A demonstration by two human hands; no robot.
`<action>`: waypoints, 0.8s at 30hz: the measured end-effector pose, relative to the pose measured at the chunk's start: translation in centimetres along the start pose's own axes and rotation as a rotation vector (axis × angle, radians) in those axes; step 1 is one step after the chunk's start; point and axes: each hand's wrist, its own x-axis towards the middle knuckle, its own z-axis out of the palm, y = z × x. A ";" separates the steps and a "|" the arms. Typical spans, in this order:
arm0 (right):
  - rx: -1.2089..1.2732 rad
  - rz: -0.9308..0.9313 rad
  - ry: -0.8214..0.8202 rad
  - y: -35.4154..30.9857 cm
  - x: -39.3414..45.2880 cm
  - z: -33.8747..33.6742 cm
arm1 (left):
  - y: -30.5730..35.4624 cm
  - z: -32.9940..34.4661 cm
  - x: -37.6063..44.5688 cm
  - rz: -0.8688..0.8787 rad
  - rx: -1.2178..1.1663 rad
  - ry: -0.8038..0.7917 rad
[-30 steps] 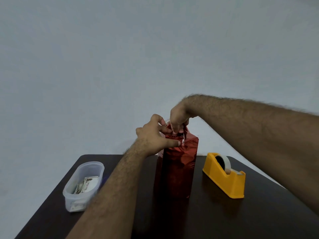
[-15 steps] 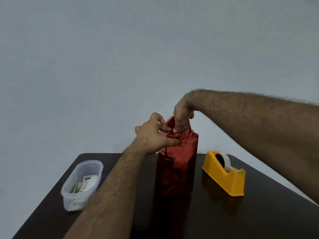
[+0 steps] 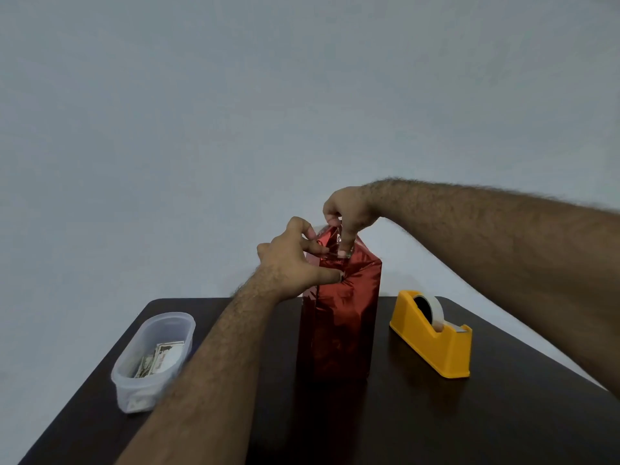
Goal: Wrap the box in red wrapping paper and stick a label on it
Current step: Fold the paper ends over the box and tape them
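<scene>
A tall box covered in shiny red wrapping paper (image 3: 339, 323) stands upright in the middle of the dark table (image 3: 402, 424). My left hand (image 3: 292, 263) grips its upper left corner, thumb pressed on the front face and fingers curled over the folded top flap. My right hand (image 3: 349, 213) reaches down from above and pinches a clear strip of tape against the top fold. The box itself is hidden under the paper.
A yellow tape dispenser (image 3: 432, 333) with a white roll sits right of the box. A translucent plastic tub (image 3: 151, 360) holding paper labels stands at the left, near the table's edge. A plain grey wall lies behind.
My right hand has risen slightly above the top fold, with the tape strip now showing between its fingers. My left hand stays on the upper corner. The box has not moved.
</scene>
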 end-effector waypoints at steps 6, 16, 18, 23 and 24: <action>0.056 -0.002 0.219 0.2 0.0 0.6 | -0.4 -0.2 0.0 -0.007 -0.017 0.012; 0.151 0.128 0.337 1.8 -1.0 1.5 | -0.5 -0.1 0.0 0.010 -0.014 0.010; 0.636 0.041 0.541 2.9 -1.3 2.2 | -0.5 -0.2 0.1 0.010 -0.022 0.008; 1.250 0.198 0.645 5.0 -2.8 5.8 | -0.8 -0.3 0.0 -0.017 -0.113 -0.019; 1.277 0.227 0.614 5.4 -3.1 7.0 | -1.0 -0.3 0.0 -0.022 -0.142 -0.030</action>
